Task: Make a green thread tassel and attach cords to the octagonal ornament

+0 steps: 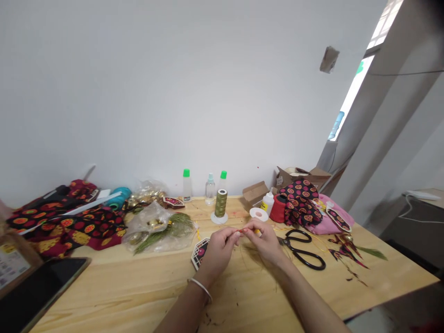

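Over the middle of the wooden table, my left hand [222, 247] and my right hand [265, 240] meet fingertip to fingertip, both closed in a pinch. Between them shows a small reddish-orange piece [242, 230], too small to tell whether it is thread or cloth. A white bangle circles my left wrist. Partly hidden behind the left hand lies an octagonal patterned piece [199, 253] with a pale frame. Black-handled scissors [303, 249] rest right of my right hand, their blades partly covered by it. A spool of olive thread [221, 203] stands upright just beyond the hands.
Patterned fabric [100, 226] and a plastic bag with green tassels [173, 229] lie left. Green-capped bottles [187, 187] stand by the wall. Rightward are a glue bottle [267, 202], a red thread cone [278, 210], more fabric [303, 203] and cloth scraps [348, 252]. A phone [41, 289] lies front left.
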The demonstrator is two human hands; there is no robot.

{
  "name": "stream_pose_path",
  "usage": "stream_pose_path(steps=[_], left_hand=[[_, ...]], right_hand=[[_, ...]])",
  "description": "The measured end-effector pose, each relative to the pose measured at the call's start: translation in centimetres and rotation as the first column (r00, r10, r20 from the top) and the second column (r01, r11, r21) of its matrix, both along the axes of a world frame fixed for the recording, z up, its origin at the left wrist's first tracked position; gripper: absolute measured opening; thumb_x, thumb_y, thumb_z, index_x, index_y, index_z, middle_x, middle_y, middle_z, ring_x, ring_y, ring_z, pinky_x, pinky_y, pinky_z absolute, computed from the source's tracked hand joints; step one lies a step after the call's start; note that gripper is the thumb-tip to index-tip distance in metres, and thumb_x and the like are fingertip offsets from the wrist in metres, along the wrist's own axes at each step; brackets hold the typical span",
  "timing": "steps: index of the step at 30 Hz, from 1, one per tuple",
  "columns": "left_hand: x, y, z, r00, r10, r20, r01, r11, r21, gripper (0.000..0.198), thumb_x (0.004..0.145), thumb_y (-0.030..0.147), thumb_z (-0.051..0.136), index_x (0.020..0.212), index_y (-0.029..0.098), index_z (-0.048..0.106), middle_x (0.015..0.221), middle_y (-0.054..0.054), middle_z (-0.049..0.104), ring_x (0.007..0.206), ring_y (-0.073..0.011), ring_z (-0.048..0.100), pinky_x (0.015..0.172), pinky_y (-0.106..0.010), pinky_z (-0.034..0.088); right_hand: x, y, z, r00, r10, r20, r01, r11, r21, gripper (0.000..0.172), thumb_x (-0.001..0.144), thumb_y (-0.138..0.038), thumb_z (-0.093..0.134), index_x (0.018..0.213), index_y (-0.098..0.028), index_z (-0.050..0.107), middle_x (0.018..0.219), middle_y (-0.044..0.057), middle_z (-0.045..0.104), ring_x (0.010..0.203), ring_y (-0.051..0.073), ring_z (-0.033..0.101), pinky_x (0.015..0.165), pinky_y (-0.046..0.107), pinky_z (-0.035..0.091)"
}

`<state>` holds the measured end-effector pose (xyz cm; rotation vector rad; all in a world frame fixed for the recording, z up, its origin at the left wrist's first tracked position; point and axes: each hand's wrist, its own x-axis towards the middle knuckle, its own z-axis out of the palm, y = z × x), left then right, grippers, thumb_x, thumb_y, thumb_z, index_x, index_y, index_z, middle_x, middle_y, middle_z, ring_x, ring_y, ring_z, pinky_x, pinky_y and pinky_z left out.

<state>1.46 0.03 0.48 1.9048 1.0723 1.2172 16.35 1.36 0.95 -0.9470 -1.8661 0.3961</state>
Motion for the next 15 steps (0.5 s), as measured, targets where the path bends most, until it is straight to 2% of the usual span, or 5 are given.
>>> stream_pose_path(steps=[4,9,11,15], left_hand=[[0.0,0.23,-0.24,0.995,0.056,0.085,-0.053,0.998,-0.036,0.029,0.078,0.031,0.041,0.058,0.015,0.054,0.053,0.003,0.047,0.055,-0.0126,0.045,0.056,-0.022,0.035],[-0.01,0.62,-0.48,0.991,0.088,0.103,-0.083,0.995,-0.052,0.029,0.076,0.03,0.043,0.053,0.015,0.053,0.051,0.003,0.049,0.055,-0.0128,0.046,0.057,-0.022,0.036],[0.03,0.76,-0.56,0.992,0.083,0.099,-0.077,0.995,-0.061,0.028,0.075,0.031,0.044,0.054,0.015,0.055,0.052,0.002,0.052,0.056,-0.0132,0.047,0.058,-0.023,0.037],[0.05,0.96,-0.64,0.994,0.07,0.087,-0.064,0.995,-0.076,0.027,0.075,0.031,0.044,0.059,0.014,0.057,0.056,0.001,0.055,0.058,-0.0134,0.049,0.058,-0.023,0.039]], right_hand=[[-0.19,-0.34,-0.48,0.998,-0.05,0.039,0.044,0.991,0.126,0.02,0.081,-0.025,0.047,0.068,-0.016,0.059,0.063,0.002,0.056,0.062,0.014,0.05,0.06,0.027,0.039],[-0.29,-0.75,-0.24,0.951,-0.127,0.283,0.022,0.937,0.347,0.019,0.082,-0.019,0.043,0.072,-0.017,0.059,0.065,0.004,0.056,0.065,0.015,0.047,0.061,0.028,0.035],[-0.4,-0.81,-0.25,0.927,-0.155,0.341,0.011,0.921,0.39,0.02,0.082,-0.018,0.042,0.072,-0.017,0.059,0.064,0.004,0.055,0.063,0.015,0.045,0.059,0.027,0.034],[-0.49,-0.82,-0.43,0.919,-0.168,0.356,0.009,0.913,0.408,0.021,0.083,-0.018,0.042,0.074,-0.017,0.06,0.064,0.004,0.054,0.063,0.014,0.044,0.058,0.027,0.033]])
